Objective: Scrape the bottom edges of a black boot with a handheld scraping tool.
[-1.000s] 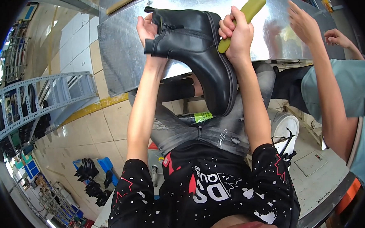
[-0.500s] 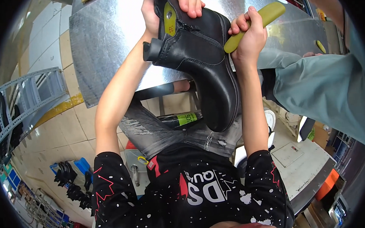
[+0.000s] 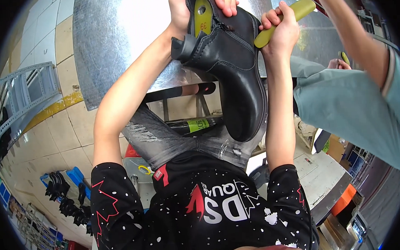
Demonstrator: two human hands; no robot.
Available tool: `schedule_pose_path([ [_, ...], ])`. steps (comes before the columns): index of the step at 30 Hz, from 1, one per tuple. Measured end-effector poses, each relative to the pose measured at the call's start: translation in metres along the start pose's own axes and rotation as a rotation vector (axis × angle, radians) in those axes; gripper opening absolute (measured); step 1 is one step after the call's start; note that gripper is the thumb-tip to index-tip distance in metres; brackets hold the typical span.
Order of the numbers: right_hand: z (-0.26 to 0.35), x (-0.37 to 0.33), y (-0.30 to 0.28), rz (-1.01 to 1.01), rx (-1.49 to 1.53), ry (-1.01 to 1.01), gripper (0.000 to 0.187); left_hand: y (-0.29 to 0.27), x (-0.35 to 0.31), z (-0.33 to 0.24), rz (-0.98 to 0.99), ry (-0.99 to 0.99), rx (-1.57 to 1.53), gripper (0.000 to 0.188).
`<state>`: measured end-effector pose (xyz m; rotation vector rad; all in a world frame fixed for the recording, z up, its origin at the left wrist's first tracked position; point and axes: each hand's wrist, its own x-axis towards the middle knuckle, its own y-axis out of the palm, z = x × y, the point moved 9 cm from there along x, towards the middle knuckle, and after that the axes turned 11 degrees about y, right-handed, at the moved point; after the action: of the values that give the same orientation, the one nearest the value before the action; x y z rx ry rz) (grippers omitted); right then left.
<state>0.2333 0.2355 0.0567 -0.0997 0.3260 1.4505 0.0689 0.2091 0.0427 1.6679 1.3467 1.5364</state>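
Observation:
A black leather ankle boot (image 3: 236, 78) is held up near the edge of the metal table, its toe pointing down toward my lap. Inside its opening shows a yellow-green plastic shoe last (image 3: 202, 17). My left hand (image 3: 202, 2) is closed around the upper end of the boot, fingers curled over the leather. A smooth olive-green bar with rounded ends (image 3: 296, 16) is wrapped in the fingers of my right hand (image 3: 282, 35). The bar's lower end lies against or very near the boot's right edge; I cannot tell whether they touch.
The metal table (image 3: 110, 48) stretches ahead of me. At the right, a co-worker's arm (image 3: 358, 39) reaches over it, and a hand (image 3: 339, 63) there is beside a yellow-green piece. A black bottle-shaped item (image 3: 195, 125) lies over my lap. Black boots (image 3: 60, 186) stand at the lower left.
In the picture, the boot, both hands and the olive-green bar have shifted a little to the right. The co-worker's arm on the right now shows more fully. Both my grips look the same.

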Motion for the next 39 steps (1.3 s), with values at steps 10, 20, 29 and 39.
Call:
schedule_pose_path([
  [10, 0.001, -0.001, 0.001, 0.009, -0.001, -0.035, 0.028, -0.004, -0.002, 0.002, 0.011, 0.007, -0.051, 0.065],
  [20, -0.001, 0.015, 0.001, 0.002, 0.017, -0.026, 0.025, -0.008, -0.001, 0.0, -0.013, 0.027, -0.044, 0.064],
  [29, 0.004, 0.019, 0.006, 0.017, -0.032, -0.055, 0.025, -0.006, -0.003, 0.001, 0.013, 0.026, -0.042, 0.065],
  [39, 0.009, 0.027, 0.007, -0.02, -0.014, -0.114, 0.026, -0.005, -0.002, -0.001, 0.037, 0.052, -0.011, 0.064],
])
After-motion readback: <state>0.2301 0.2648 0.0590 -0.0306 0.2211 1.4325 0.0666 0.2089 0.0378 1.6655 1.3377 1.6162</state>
